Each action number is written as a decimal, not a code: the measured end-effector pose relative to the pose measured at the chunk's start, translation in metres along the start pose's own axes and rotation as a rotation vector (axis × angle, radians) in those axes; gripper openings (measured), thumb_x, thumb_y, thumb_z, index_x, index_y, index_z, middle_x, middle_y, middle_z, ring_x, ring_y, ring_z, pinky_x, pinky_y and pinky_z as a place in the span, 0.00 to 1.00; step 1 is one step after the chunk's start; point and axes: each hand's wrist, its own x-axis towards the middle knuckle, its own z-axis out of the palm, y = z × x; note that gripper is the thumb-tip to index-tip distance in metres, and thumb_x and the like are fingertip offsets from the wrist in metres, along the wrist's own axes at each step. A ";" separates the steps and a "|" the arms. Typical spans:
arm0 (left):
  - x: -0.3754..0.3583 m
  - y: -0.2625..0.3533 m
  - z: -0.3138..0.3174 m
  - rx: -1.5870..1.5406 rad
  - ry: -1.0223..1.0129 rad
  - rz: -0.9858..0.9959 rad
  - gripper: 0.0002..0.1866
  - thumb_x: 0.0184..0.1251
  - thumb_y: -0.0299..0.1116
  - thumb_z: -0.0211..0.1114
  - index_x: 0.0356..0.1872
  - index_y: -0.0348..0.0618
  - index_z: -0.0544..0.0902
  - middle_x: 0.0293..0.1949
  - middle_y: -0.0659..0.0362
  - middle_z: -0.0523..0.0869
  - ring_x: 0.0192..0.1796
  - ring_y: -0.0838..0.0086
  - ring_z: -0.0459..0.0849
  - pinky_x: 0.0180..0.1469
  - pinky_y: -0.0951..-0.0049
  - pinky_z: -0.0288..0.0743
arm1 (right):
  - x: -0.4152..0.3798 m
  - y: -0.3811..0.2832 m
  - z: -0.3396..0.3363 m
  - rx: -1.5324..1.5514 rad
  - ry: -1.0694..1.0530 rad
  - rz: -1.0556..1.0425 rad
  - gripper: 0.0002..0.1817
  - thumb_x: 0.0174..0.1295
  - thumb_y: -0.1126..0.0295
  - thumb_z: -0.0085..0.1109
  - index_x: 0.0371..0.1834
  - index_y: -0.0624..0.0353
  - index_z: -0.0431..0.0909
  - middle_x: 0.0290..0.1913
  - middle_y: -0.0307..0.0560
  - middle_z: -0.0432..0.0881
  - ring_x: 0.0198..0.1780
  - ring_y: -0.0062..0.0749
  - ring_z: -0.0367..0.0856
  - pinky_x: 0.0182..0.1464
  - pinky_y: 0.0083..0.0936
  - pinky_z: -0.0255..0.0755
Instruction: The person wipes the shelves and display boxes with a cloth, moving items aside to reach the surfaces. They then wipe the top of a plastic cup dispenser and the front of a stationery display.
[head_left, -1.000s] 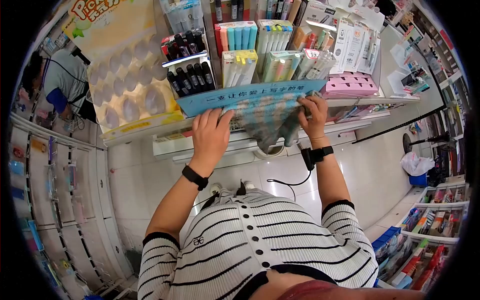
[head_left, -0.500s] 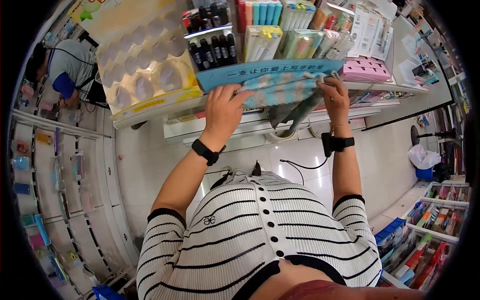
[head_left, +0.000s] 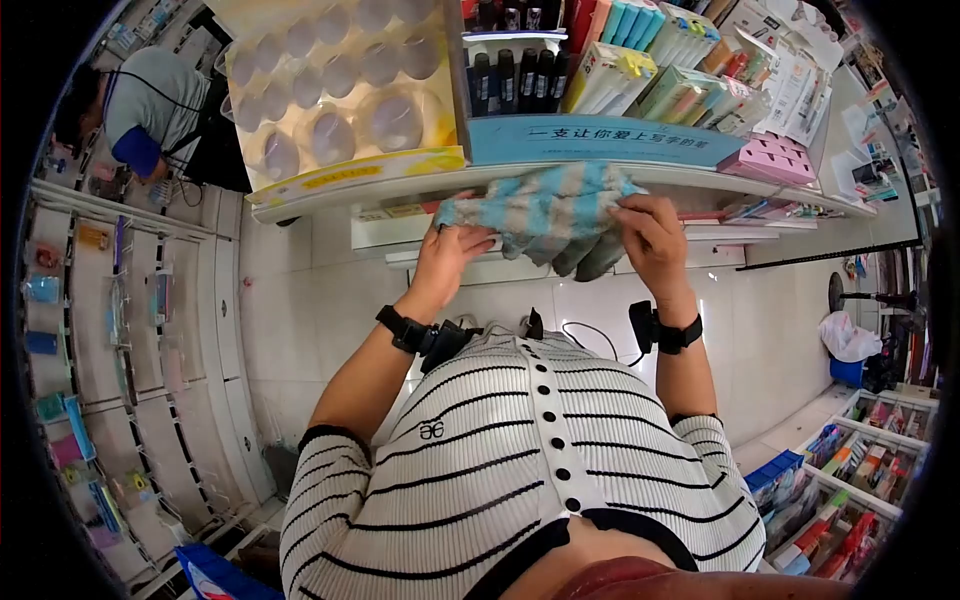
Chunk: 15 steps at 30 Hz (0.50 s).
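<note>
A blue-and-grey striped cloth (head_left: 545, 212) hangs bunched between my two hands, just in front of the shelf edge. My left hand (head_left: 447, 262) holds its left end, which folds over the fingers and partly hides them. At the other end, my right hand (head_left: 655, 243) pinches the cloth between thumb and fingers. The lower part of the cloth looks darker and droops. Behind it stands a blue display box (head_left: 600, 142) with Chinese lettering, filled with pens and markers.
A yellow display tray (head_left: 330, 170) with round clear hollows sits left on the shelf, and a pink box (head_left: 768, 162) right. Another person (head_left: 160, 100) bends over at the upper left. Stocked drawers (head_left: 850, 450) are at the lower right, and hanging-goods racks (head_left: 110, 330) line the left.
Both hands have drawn the cloth down and back from the front of the blue display box. The cloth is now more bunched, and its left end lies over my left hand.
</note>
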 end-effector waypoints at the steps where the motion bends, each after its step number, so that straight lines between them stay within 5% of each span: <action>1: 0.001 -0.003 -0.004 0.001 -0.001 -0.006 0.21 0.80 0.38 0.46 0.66 0.36 0.66 0.55 0.41 0.78 0.59 0.53 0.80 0.67 0.53 0.74 | 0.002 -0.005 0.003 0.048 -0.033 0.018 0.20 0.50 0.87 0.64 0.45 0.55 0.85 0.45 0.44 0.81 0.46 0.41 0.79 0.46 0.31 0.74; 6: 0.007 0.000 -0.010 -0.190 -0.093 -0.443 0.36 0.80 0.58 0.35 0.70 0.33 0.63 0.64 0.39 0.75 0.65 0.53 0.76 0.66 0.55 0.72 | 0.010 -0.020 0.014 0.115 -0.087 0.018 0.19 0.50 0.87 0.64 0.45 0.55 0.85 0.45 0.44 0.81 0.46 0.41 0.79 0.45 0.31 0.74; 10: 0.012 -0.006 -0.019 -0.256 -0.151 -0.527 0.37 0.80 0.59 0.32 0.71 0.34 0.63 0.62 0.44 0.78 0.67 0.56 0.75 0.65 0.61 0.72 | 0.007 -0.024 0.019 0.123 -0.085 0.050 0.19 0.51 0.87 0.63 0.46 0.56 0.85 0.45 0.44 0.81 0.46 0.41 0.79 0.46 0.31 0.74; 15: 0.024 -0.029 -0.043 -0.256 -0.171 -0.521 0.20 0.77 0.46 0.55 0.55 0.41 0.79 0.58 0.51 0.83 0.61 0.65 0.78 0.63 0.67 0.70 | -0.004 -0.020 0.023 0.153 -0.018 0.193 0.20 0.53 0.87 0.61 0.49 0.56 0.84 0.46 0.46 0.81 0.47 0.41 0.80 0.48 0.31 0.75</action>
